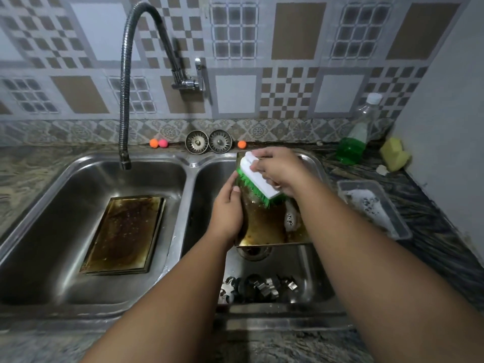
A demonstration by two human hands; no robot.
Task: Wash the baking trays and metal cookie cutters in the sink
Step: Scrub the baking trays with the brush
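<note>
Patterned tile wall (pixel 298 30) behind, dark stone counter (pixel 432 218) around a steel double sink (pixel 187 163); flexible faucet hose (pixel 125 74) hangs over the left basin. Left basin: one browned baking tray (pixel 123 231) lying flat on the bottom, no hand on it. Right basin: second baking tray (pixel 264 229), greasy with some suds, propped tilted, far edge up at the back rim, near edge over the drain. Left hand (pixel 226 210) grips that tray's left edge, thumb on top. Right hand (pixel 277 167) is closed around a white scrub brush (pixel 258 179), green bristles down on the tray's upper part. Clear plastic container (pixel 372 205) with foam sits on the counter right of the sink. Bottle (pixel 357 137) of green liquid (white cap) in the back right corner, yellow sponge (pixel 394 154) just beside it. Metal cookie cutters (pixel 264 286) heaped at the near end of the right basin; shapes blurred, possibly a star. Two sink strainers (pixel 197 142) lean at the wall, small orange and pink balls (pixel 158 143) either side.
</note>
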